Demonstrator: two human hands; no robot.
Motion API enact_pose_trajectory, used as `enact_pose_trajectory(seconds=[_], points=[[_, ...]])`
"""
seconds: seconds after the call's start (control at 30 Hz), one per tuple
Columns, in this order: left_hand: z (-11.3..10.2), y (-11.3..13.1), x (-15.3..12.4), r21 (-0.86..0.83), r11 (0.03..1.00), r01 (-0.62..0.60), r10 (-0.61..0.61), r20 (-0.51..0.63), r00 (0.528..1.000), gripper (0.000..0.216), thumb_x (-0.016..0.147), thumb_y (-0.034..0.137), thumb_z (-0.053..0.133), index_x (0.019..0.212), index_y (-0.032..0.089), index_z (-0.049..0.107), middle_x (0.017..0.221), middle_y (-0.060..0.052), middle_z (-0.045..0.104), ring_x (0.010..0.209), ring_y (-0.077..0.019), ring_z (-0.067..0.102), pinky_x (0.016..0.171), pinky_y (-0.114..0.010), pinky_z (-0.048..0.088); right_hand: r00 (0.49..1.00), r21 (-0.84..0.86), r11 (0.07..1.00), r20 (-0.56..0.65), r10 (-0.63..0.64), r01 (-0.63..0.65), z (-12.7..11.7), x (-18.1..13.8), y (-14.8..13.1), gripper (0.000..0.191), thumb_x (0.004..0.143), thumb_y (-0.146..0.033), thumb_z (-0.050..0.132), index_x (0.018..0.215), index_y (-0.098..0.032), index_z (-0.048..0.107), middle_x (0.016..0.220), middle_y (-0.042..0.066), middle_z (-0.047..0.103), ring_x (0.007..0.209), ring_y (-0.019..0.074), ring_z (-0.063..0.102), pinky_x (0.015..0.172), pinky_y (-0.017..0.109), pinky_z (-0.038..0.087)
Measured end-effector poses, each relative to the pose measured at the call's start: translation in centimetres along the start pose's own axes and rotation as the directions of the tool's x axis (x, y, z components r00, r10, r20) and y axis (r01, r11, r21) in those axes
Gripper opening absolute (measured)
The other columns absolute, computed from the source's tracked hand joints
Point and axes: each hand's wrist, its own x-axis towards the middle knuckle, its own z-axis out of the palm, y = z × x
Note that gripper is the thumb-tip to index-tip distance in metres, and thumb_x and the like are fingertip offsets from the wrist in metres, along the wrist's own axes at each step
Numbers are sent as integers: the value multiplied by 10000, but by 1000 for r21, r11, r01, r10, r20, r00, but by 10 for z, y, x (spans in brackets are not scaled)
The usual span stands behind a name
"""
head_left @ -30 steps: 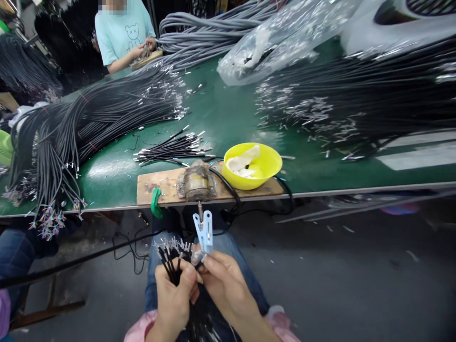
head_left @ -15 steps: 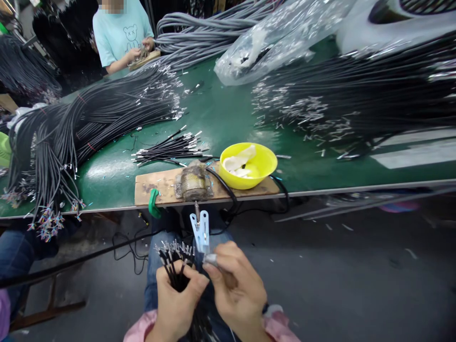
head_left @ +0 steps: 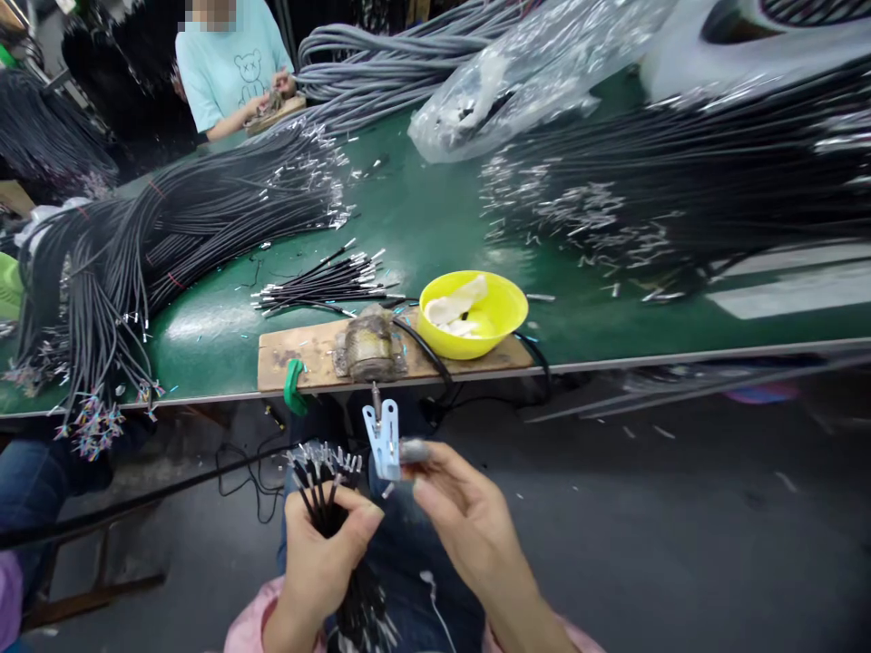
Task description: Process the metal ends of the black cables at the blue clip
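My left hand point(head_left: 330, 549) is closed around a bundle of black cables point(head_left: 364, 599), whose stripped silvery ends point(head_left: 323, 462) fan out above the fingers. One silver tip sticks out beyond my left thumb, just under a light blue clothespin point(head_left: 385, 440). The clothespin sits on the shaft of a small motor point(head_left: 369, 345) wrapped in tape. My right hand point(head_left: 469, 517) is beside the clothespin, thumb and index finger apart, with a grey wrap on one fingertip. I see nothing held in it.
The motor is on a wooden board point(head_left: 278, 358) with a green clamp point(head_left: 293, 385). A yellow bowl point(head_left: 476, 345) holds white material. Cable bundles point(head_left: 238, 190) and a plastic bag point(head_left: 504, 100) lie on the green table point(head_left: 422, 209). A co-worker point(head_left: 235, 73) sits across.
My right hand has moved up and away from my left, its thumb and index finger parting. My left hand has shifted slightly left and up with the cable bundle.
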Motion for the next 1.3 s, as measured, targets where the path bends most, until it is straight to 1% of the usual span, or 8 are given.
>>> enact_pose_trajectory(seconds=[0.17,0.3,0.4,0.6,0.87,1.0,1.17,1.3], points=[[2,-2,-2,63,997,-32,35,-53,998,269,725,333,689,558,127,649,459,0,540,440,-101,455,450,-228,411,980,-227,955,-1,-197,192,7,-6,-5,203,695,-223,741,891,-213,686,684,40,745,616,185,710,591,237,565],[5,-4,-4,149,985,-90,108,-117,987,218,727,299,690,557,164,674,511,-37,616,498,-154,527,516,-280,474,874,-540,731,16,-486,417,14,-13,-11,144,731,-92,660,817,-207,673,680,25,704,571,165,674,591,248,553],[7,-6,-5,225,966,-130,163,-133,978,203,747,266,665,561,186,678,517,-46,639,496,-175,554,509,-292,479,810,-649,573,117,-575,500,16,-16,-14,192,772,-57,599,865,-211,664,719,34,699,624,167,667,665,270,549],[7,-8,-5,222,970,-98,130,-132,983,231,747,282,662,535,188,648,518,-37,616,500,-168,544,519,-286,460,807,-607,613,84,-584,507,13,-16,-6,226,746,-53,609,897,-213,657,697,24,676,584,161,645,622,273,533],[7,-14,-5,-26,995,92,-93,-43,995,374,744,488,642,560,169,580,386,46,388,343,-72,320,355,-218,265,971,-407,882,72,-229,238,5,-9,-7,79,781,-229,619,772,-200,692,643,32,661,570,169,616,536,247,494],[3,-13,-4,-42,994,97,-96,13,995,400,738,527,632,614,148,608,398,53,392,338,-57,326,347,-197,267,995,-236,969,87,-48,68,8,-7,-8,246,742,-377,681,583,-193,644,596,27,568,575,161,521,528,255,430],[-2,-3,1,-11,1000,6,-5,85,996,311,647,412,757,550,129,674,506,-29,604,496,-123,523,515,-243,442,901,163,901,246,357,-402,8,-3,-5,339,564,-501,784,573,-181,675,527,-14,512,513,114,426,495,225,362],[-3,0,-1,27,997,-66,65,26,998,160,647,278,763,588,139,712,509,-25,637,493,-128,542,518,-242,448,877,154,877,250,411,-455,9,13,-12,321,496,-425,830,528,-150,669,512,-17,518,498,97,396,474,214,326]])
